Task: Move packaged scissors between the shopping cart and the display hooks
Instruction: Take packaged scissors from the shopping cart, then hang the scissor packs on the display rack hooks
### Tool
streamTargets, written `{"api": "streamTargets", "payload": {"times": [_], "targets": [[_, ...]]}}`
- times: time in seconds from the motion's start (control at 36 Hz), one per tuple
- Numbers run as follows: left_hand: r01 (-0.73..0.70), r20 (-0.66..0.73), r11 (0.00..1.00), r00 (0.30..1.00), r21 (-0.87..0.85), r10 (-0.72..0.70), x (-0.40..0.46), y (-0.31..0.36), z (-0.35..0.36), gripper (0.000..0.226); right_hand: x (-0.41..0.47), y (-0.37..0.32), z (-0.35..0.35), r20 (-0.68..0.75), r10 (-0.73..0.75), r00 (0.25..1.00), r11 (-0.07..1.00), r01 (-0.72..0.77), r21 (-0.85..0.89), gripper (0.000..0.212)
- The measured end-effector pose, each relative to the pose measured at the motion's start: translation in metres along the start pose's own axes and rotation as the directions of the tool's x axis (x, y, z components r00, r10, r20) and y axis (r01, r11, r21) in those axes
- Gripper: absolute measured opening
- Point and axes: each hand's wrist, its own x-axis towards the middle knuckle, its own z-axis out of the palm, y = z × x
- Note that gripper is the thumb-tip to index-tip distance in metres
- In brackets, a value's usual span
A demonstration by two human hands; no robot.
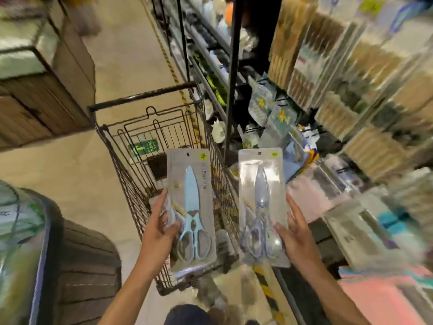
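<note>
I hold two packaged scissors upright above the dark wire shopping cart (121,158). My left hand (161,221) grips the left edge of a pack with light blue scissors (192,207). My right hand (293,231) grips the right edge of a pack with pale purple scissors (261,207). Both packs are grey cards with a hang hole at the top. More scissor packs hang on the display hooks (276,116) to the right, past the cart, blurred by motion.
Shelving with hanging packaged goods (363,90) fills the right side, behind a black upright post (232,78). Cardboard boxes (35,102) are stacked at the left. A dark ribbed object (86,266) lies at the lower left. The aisle floor (131,55) runs ahead.
</note>
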Motion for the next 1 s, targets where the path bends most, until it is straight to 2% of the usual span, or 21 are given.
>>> {"api": "streamTargets", "payload": {"times": [0.11, 0.19, 0.33, 0.47, 0.72, 0.81, 1.0], "targets": [[-0.004, 0.079, 0.998, 0.997, -0.070, 0.010, -0.037, 0.014, 0.031, 0.086, -0.056, 0.002, -0.034, -0.116, 0.020, 0.993, 0.996, -0.009, 0.089, 0.067], [-0.063, 0.184, 0.998, 0.981, -0.015, 0.065, -0.062, 0.019, 0.050, 0.084, -0.100, 0.004, -0.056, -0.197, 0.030, 0.980, 0.994, -0.009, 0.108, 0.067], [-0.098, 0.339, 0.994, 0.938, 0.052, 0.075, -0.091, 0.026, 0.078, 0.081, -0.169, -0.007, -0.082, -0.327, -0.027, 0.944, 0.995, 0.057, 0.083, 0.062], [-0.116, 0.488, 0.993, 0.867, -0.001, 0.102, -0.113, 0.040, 0.110, 0.084, -0.228, -0.019, -0.096, -0.481, -0.060, 0.874, 0.986, 0.127, 0.107, 0.061], [-0.250, 0.741, 0.968, 0.645, -0.025, 0.186, -0.130, 0.051, 0.150, 0.086, -0.316, -0.034, -0.083, -0.729, -0.062, 0.682, 0.988, 0.144, 0.050, 0.064], [-0.218, 0.792, 0.975, 0.586, -0.048, 0.170, -0.140, 0.047, 0.158, 0.083, -0.344, -0.037, -0.071, -0.802, -0.046, 0.595, 0.991, 0.130, 0.039, 0.061], [-0.165, 0.908, 0.981, 0.387, -0.106, 0.164, -0.196, 0.041, 0.180, 0.079, -0.426, -0.036, -0.045, -0.902, -0.046, 0.429, 0.999, 0.006, -0.048, 0.061]]}}
